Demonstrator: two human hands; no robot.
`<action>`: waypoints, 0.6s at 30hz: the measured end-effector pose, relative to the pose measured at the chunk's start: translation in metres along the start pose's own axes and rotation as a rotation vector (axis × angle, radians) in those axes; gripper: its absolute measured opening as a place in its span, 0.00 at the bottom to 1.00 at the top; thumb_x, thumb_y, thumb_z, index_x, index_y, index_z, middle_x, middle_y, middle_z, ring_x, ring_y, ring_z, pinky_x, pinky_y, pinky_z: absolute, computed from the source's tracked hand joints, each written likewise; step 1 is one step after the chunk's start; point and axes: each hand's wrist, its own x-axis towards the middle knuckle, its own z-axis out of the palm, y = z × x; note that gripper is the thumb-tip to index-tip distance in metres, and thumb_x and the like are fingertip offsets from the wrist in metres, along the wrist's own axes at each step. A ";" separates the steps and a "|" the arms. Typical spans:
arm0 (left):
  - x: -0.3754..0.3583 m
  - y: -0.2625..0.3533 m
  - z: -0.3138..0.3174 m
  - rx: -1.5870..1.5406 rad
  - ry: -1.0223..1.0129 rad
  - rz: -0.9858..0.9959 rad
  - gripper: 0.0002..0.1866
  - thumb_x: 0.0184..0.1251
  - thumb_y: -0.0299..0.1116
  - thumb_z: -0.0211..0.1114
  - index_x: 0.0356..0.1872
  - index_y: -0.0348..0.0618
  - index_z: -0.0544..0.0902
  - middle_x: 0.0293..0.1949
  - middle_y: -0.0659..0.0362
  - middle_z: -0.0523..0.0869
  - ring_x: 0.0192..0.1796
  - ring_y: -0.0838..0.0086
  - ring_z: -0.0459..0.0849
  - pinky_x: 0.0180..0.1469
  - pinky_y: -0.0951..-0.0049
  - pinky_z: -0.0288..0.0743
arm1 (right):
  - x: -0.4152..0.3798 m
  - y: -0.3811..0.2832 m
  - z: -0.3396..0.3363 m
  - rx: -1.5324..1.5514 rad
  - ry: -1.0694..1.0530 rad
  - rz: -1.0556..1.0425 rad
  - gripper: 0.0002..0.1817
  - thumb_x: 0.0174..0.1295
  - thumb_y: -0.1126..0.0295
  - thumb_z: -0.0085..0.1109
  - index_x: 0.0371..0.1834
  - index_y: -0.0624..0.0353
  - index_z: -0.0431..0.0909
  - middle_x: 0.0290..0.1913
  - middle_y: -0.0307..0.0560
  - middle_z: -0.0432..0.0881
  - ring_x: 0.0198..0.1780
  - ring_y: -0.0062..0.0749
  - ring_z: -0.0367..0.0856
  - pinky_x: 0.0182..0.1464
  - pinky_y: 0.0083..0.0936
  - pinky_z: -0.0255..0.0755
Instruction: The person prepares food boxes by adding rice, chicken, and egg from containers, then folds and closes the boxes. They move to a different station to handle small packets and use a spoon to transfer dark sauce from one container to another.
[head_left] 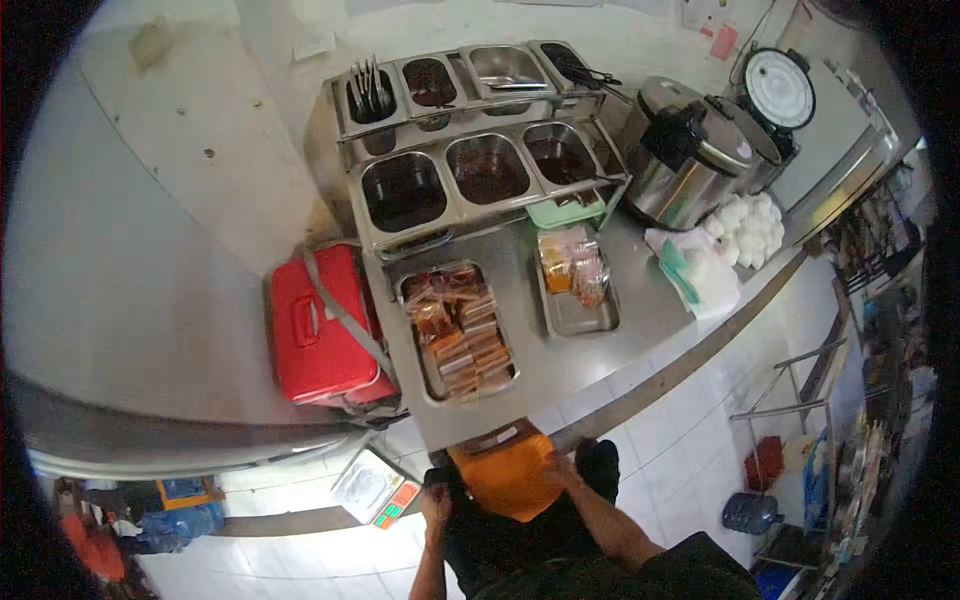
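An orange, flat-topped object [508,478] is low at the counter's front edge, between my two hands. My left hand [437,500] is closed near its left side; what it holds, if anything, is too small to tell. My right hand [563,470] has its fingers closed at the orange object's right edge. Just beyond, a steel tray [512,385] holds several packets [460,335] of brown food in clear wrap. A second steel tray [580,322] farther right has fewer wrapped packets [573,265] at its back end.
Steel pans [487,168] with dark contents stand on a two-level rack at the back. Cookers [685,160], white eggs [745,230] and a plastic bag [700,272] are at the right. A red bag [325,325] sits left; a scale [375,487] is below it.
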 end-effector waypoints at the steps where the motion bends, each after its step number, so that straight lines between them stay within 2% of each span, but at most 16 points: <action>1: 0.020 0.010 0.007 0.019 -0.086 0.040 0.12 0.65 0.38 0.65 0.39 0.42 0.88 0.33 0.48 0.90 0.40 0.54 0.90 0.43 0.57 0.82 | 0.011 -0.008 0.005 -0.045 -0.033 -0.027 0.13 0.67 0.63 0.60 0.46 0.60 0.79 0.34 0.46 0.84 0.33 0.32 0.83 0.32 0.30 0.77; 2: 0.035 0.017 0.016 0.041 -0.173 0.082 0.11 0.64 0.38 0.65 0.39 0.43 0.89 0.34 0.48 0.90 0.41 0.52 0.89 0.44 0.56 0.82 | 0.022 -0.015 0.008 -0.076 -0.068 -0.059 0.14 0.67 0.62 0.60 0.47 0.61 0.79 0.34 0.46 0.84 0.34 0.32 0.83 0.33 0.31 0.77; 3: 0.053 0.025 0.026 0.133 -0.349 0.110 0.13 0.63 0.38 0.65 0.44 0.46 0.88 0.39 0.47 0.90 0.45 0.50 0.88 0.46 0.53 0.82 | 0.035 -0.020 0.010 -0.112 -0.107 -0.093 0.14 0.67 0.61 0.59 0.47 0.61 0.79 0.35 0.47 0.84 0.34 0.33 0.83 0.34 0.31 0.77; 6: 0.083 -0.013 0.093 0.438 -0.481 0.228 0.21 0.62 0.51 0.66 0.43 0.42 0.88 0.38 0.48 0.89 0.44 0.54 0.88 0.44 0.58 0.82 | 0.070 -0.033 0.005 -0.174 -0.207 -0.211 0.15 0.68 0.60 0.58 0.48 0.61 0.79 0.37 0.48 0.84 0.36 0.34 0.83 0.37 0.33 0.77; 7: 0.085 0.027 0.091 0.550 -0.406 0.343 0.19 0.61 0.41 0.67 0.53 0.47 0.85 0.46 0.44 0.88 0.47 0.45 0.86 0.46 0.52 0.81 | 0.083 -0.035 0.000 -0.185 -0.232 -0.258 0.16 0.68 0.59 0.58 0.48 0.61 0.80 0.38 0.48 0.84 0.37 0.35 0.83 0.38 0.33 0.77; 10: 0.111 0.052 0.108 0.595 -0.411 0.429 0.18 0.62 0.39 0.67 0.52 0.45 0.84 0.46 0.44 0.88 0.46 0.47 0.86 0.46 0.53 0.81 | 0.112 -0.046 -0.015 -0.189 -0.279 -0.398 0.18 0.69 0.58 0.57 0.50 0.61 0.80 0.40 0.49 0.85 0.39 0.36 0.84 0.41 0.35 0.77; 18: 0.127 0.037 0.129 0.569 -0.385 0.457 0.17 0.63 0.33 0.66 0.52 0.39 0.83 0.44 0.46 0.88 0.44 0.52 0.85 0.48 0.58 0.79 | 0.132 -0.054 -0.032 -0.231 -0.346 -0.605 0.22 0.71 0.53 0.55 0.53 0.62 0.81 0.45 0.51 0.86 0.45 0.40 0.84 0.49 0.39 0.77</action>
